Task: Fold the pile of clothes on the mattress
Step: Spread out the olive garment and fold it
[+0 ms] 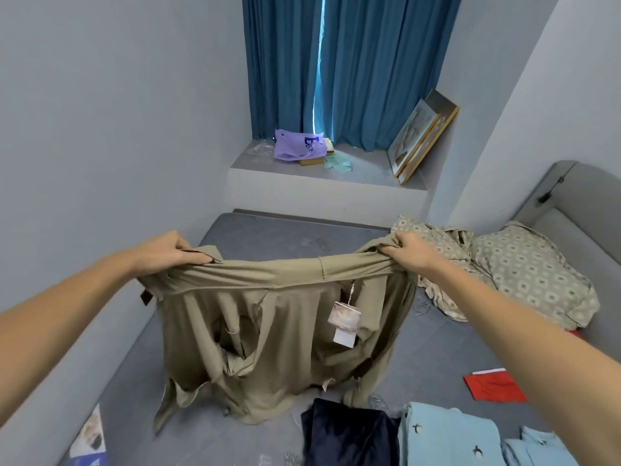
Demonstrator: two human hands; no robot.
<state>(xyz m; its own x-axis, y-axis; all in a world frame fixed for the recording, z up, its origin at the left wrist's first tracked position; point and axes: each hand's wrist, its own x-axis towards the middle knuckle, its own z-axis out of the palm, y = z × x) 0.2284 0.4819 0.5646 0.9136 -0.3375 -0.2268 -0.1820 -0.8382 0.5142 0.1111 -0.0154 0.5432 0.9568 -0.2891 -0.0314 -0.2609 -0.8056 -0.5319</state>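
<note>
Both hands are stretching the khaki garment [268, 331] out above the mattress [437, 348], left hand [168, 250] and right hand [410, 252] each with fingers curled, gripping a top corner, probably so it's hanging flat for folding.

A khaki garment [268, 317] hangs stretched wide above the grey mattress [268, 237], a paper tag dangling. Its hem touches the mattress. Patterned, navy and light-blue clothes lie nearby.
</note>
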